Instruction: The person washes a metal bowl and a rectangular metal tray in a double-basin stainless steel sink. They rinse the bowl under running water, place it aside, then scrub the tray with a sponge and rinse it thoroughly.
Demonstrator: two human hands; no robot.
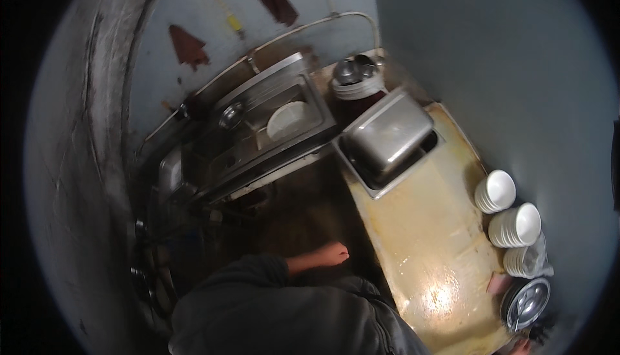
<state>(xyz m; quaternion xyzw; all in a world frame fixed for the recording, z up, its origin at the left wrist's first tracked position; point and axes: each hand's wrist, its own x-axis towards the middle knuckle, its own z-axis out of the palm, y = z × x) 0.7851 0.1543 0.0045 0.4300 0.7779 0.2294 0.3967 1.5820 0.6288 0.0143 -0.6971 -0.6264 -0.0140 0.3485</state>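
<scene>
My left hand (335, 253) is held in front of my dark jacket with its fingers curled into a fist. Nothing shows in it. Part of my right hand (520, 347) appears at the lower right rim of the picture. It is beside a dark, bristly object (542, 328) that I cannot identify, and its grip is cut off from view. Close above that hand, a steel bowl (533, 301) with a spoon-like utensil in it stands against the wall. A pinkish block or cloth (499, 283) lies next to the bowl.
A yellowish, wet worktop (411, 229) runs along the right wall. Stacked white bowls (514, 225) line its wall side. An upturned steel pan (395, 125) rests in another pan at the far end. Beyond is a steel sink (317, 98) holding a white basin (289, 120).
</scene>
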